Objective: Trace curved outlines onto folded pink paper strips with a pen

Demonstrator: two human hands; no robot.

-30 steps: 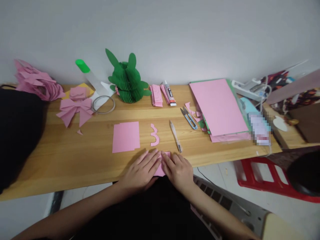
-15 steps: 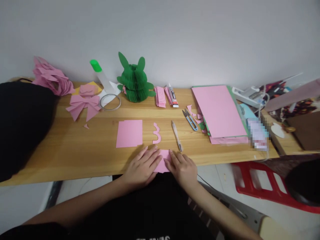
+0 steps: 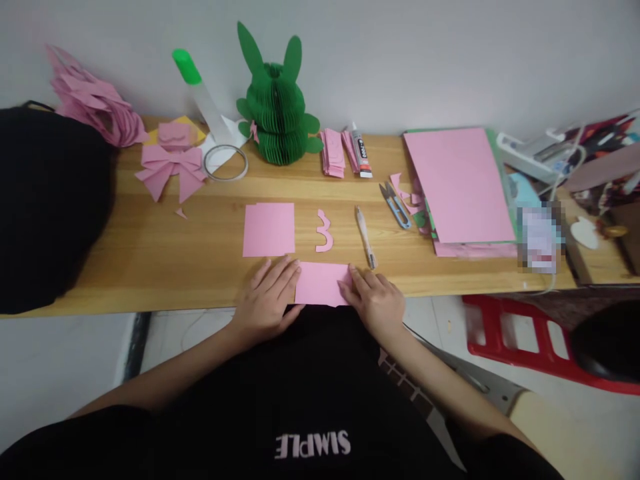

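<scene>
A small pink rectangle of paper (image 3: 323,283), seemingly folded, lies at the front edge of the table between my hands. My left hand (image 3: 265,300) rests flat at its left edge, fingers stretched out and together, the thumb near the lower corner. At the right end, my right hand (image 3: 377,303) has its thumb and forefinger on the paper, with the other fingers curled. Just beyond are a pink paper square (image 3: 269,230), a wavy pink cut-out (image 3: 325,231) and a pen (image 3: 365,239).
Blue-handled thread snips (image 3: 396,205) lie beside paper scraps and a stack of pink sheets (image 3: 463,187). Along the wall stand a green paper rabbit (image 3: 279,113), a glue tube (image 3: 362,153) and a green-capped bottle (image 3: 203,100). A tape roll (image 3: 226,179) sits near a pink bow (image 3: 171,167). A black object (image 3: 50,213) covers the left end.
My left hand has slid left off the middle of the small pink paper, uncovering more of it. My right hand stays at its right end. The camera has tilted down.
</scene>
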